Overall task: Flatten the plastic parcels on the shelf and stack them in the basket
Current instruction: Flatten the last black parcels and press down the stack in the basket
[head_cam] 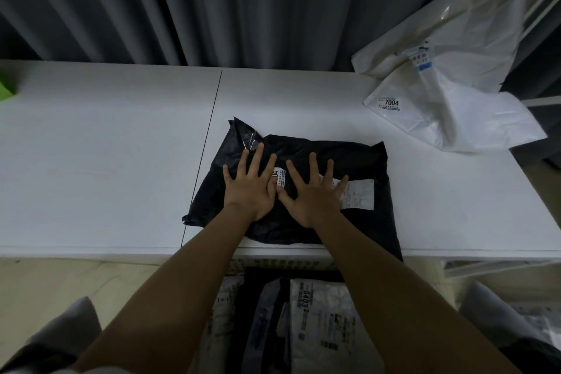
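Pressing flat: left hand [249, 188] and right hand [314, 196], fingers spread and grasping nothing, on the black plastic mailer parcel [303, 191] at the white shelf's [106, 161] near edge. Soft, light, probably slippery; best lifted by opposite edges.

There is one view only, from a camera on the person's head, wide-angle, tilted forward and steeply down. It sits close above the forearms, which run up from the bottom edge to the left hand [249, 184] and right hand [314, 196], spread side by side near the frame's middle. Beyond the hands it faces the white shelf [106, 161] and a grey curtain [212, 3] behind. The lines bow at the edges. No second view shares the scene.
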The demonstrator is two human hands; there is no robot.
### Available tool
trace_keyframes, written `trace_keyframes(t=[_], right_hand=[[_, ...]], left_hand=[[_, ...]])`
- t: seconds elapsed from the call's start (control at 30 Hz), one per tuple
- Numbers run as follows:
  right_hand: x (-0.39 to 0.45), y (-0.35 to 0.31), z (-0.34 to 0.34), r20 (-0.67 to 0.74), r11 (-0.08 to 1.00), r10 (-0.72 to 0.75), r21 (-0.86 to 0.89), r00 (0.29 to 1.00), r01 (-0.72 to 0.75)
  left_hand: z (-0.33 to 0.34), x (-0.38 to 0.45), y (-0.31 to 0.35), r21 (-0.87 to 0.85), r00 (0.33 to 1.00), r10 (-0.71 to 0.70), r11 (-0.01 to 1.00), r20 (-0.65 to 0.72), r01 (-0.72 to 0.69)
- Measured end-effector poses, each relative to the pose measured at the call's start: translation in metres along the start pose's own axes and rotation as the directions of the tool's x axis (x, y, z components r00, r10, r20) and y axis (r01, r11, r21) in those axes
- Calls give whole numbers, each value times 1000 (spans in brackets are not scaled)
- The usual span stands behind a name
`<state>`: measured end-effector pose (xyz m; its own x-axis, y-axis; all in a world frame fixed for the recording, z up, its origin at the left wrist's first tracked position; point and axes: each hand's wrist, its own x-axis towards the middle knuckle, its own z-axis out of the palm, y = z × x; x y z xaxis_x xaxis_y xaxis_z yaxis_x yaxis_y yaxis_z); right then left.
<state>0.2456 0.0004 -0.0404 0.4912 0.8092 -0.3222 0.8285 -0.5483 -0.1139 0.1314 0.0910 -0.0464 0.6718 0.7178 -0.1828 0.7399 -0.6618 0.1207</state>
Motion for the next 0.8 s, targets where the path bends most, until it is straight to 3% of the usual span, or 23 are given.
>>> trace_keyframes(t=[0.13, 0.23, 0.37, 0.57, 0.8], right_hand=[[-6, 0, -20, 76, 995, -15, -102, 997, 23], [-30, 10, -19, 28, 978, 6, -209, 1000, 0], [-59, 32, 4, -94, 991, 99, -85, 991, -107], [-61, 49, 38, -240, 995, 84, 79, 967, -67], [-59, 50, 46, -314, 995, 90, 78, 945, -69]], left_hand=[[-1, -1, 3, 18, 999, -22, 1000, 36, 21], [-1, -2, 4, 12, 999, -30, 999, 37, 30], [0, -3, 3, -12, 999, -32, 999, 20, 32], [4, -2, 3, -39, 1000, -27, 999, -2, 27], [6, 0, 1, -67, 1000, -16, 998, -1, 15]])
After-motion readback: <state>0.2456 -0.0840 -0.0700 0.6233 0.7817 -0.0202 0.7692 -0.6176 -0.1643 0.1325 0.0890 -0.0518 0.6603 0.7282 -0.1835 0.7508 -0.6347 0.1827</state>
